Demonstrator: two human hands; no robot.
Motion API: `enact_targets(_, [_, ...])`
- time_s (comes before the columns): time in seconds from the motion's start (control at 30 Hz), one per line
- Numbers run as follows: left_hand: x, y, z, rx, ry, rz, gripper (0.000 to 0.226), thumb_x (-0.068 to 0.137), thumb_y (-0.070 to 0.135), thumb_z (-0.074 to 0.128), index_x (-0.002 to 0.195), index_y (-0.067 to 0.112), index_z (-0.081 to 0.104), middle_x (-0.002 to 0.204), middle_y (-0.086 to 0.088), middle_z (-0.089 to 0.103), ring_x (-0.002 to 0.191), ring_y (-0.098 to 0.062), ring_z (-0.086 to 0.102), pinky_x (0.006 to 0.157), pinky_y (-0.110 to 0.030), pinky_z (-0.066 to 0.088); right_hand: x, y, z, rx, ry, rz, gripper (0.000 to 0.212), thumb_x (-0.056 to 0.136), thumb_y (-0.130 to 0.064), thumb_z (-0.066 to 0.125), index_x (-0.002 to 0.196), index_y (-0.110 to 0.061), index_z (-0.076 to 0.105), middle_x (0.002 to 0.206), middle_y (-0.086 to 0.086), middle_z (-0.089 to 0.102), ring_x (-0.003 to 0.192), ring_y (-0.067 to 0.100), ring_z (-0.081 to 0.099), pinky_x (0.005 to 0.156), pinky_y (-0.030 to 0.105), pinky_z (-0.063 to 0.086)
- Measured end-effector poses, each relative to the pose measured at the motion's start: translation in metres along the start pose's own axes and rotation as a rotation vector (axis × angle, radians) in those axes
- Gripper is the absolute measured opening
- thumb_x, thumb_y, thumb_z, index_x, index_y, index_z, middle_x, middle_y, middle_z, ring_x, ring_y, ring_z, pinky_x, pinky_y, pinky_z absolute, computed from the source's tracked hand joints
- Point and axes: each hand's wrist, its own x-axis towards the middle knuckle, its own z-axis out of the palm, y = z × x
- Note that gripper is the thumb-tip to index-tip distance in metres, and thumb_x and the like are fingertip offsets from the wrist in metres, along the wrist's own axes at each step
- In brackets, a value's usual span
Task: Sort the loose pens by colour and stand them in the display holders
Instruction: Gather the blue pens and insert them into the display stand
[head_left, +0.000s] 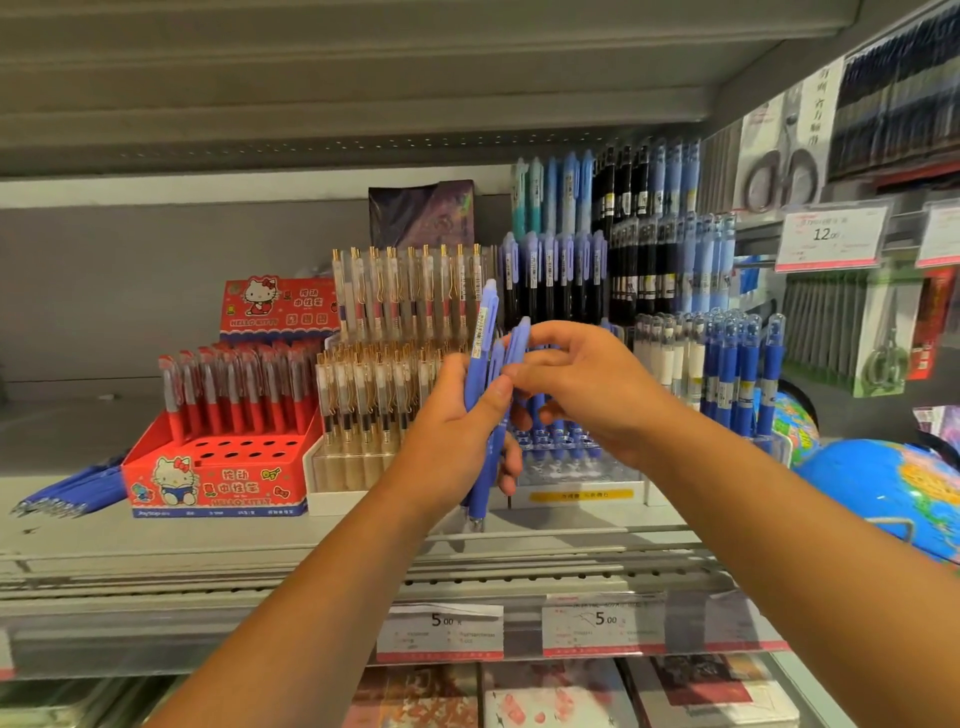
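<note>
My left hand (457, 436) grips a small bundle of periwinkle-blue pens (483, 364) upright in front of the shelf. My right hand (582, 384) reaches in from the right, its fingers curled round the top of one pen in that bundle. Behind the hands stands a clear tiered display holder (571, 467) with matching blue pens in its upper rows and open slots in its front row. A pile of loose blue pens (72, 493) lies flat on the shelf at the far left.
A red Hello Kitty holder (218, 478) with red pens and several empty holes stands left. A clear holder of gold-clipped pens (374, 395) sits beside it. Dark blue capped pens (743, 374) and a globe (893, 488) are right. The shelf lip (311, 566) carries price tags.
</note>
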Motion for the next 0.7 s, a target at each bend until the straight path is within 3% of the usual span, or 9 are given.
enact_targets(0.07, [0.002,-0.001,0.001,-0.020,0.039,0.002,0.015,0.100,0.029,0.047,0.116,0.029,0.049,0.092,-0.015,0.065,0.062,-0.026,0.067,0.053,-0.040,0.059,0.002,0.002,-0.002,0.031,0.087,-0.002,0.017,0.088,-0.010,0.071,0.105,-0.013,0.067,0.079,0.006,0.074,0.069,0.015,0.068,0.058,0.023,0.052])
enact_targets(0.2, [0.003,-0.001,0.000,0.028,0.109,-0.001,0.013,0.104,0.024,0.044,0.111,0.034,0.050,0.098,-0.006,0.065,0.080,-0.023,0.073,0.062,-0.041,0.062,0.005,0.000,-0.014,0.061,0.272,-0.084,0.042,0.087,-0.008,0.073,0.120,-0.017,0.049,0.083,0.011,0.073,0.076,0.019,0.073,0.065,0.027,0.060])
enact_targets(0.33, [0.002,0.000,-0.001,0.038,0.156,-0.005,0.012,0.104,0.024,0.044,0.112,0.031,0.050,0.097,-0.011,0.062,0.078,-0.026,0.072,0.059,-0.044,0.061,0.006,-0.007,-0.034,-0.320,0.397,-0.242,0.046,0.088,-0.019,0.073,0.124,-0.028,0.044,0.080,0.004,0.069,0.068,0.015,0.070,0.061,0.028,0.058])
enact_targets(0.47, [0.001,0.001,0.000,0.034,0.150,-0.026,0.010,0.104,0.023,0.044,0.111,0.027,0.050,0.094,-0.010,0.063,0.074,-0.029,0.071,0.056,-0.047,0.061,0.006,-0.008,-0.046,-0.756,0.469,-0.322,0.049,0.087,-0.024,0.074,0.126,-0.024,0.044,0.077,0.001,0.061,0.067,0.018,0.062,0.063,0.044,0.054])
enact_targets(0.53, [0.000,0.002,0.000,0.030,0.138,-0.033,0.009,0.104,0.023,0.044,0.110,0.028,0.049,0.093,-0.010,0.063,0.070,-0.028,0.070,0.054,-0.047,0.060,0.008,-0.006,-0.048,-0.940,0.488,-0.313,0.051,0.089,-0.024,0.072,0.128,-0.022,0.040,0.080,-0.001,0.054,0.065,0.020,0.054,0.058,0.043,0.046])
enact_targets(0.6, [0.000,0.002,0.001,0.033,0.132,-0.035,0.010,0.104,0.023,0.044,0.108,0.030,0.049,0.092,-0.011,0.063,0.067,-0.026,0.069,0.052,-0.045,0.060,0.009,-0.002,-0.047,-1.066,0.504,-0.283,0.051,0.091,-0.021,0.069,0.129,-0.022,0.035,0.083,0.000,0.046,0.068,0.025,0.050,0.057,0.039,0.039])
enact_targets(0.7, [0.000,0.002,0.001,0.034,0.121,-0.038,0.011,0.104,0.023,0.044,0.107,0.032,0.049,0.092,-0.010,0.063,0.066,-0.026,0.067,0.052,-0.044,0.060,0.009,0.004,-0.043,-1.149,0.513,-0.277,0.048,0.093,-0.016,0.066,0.125,-0.023,0.031,0.088,0.009,0.049,0.068,0.033,0.052,0.056,0.045,0.044])
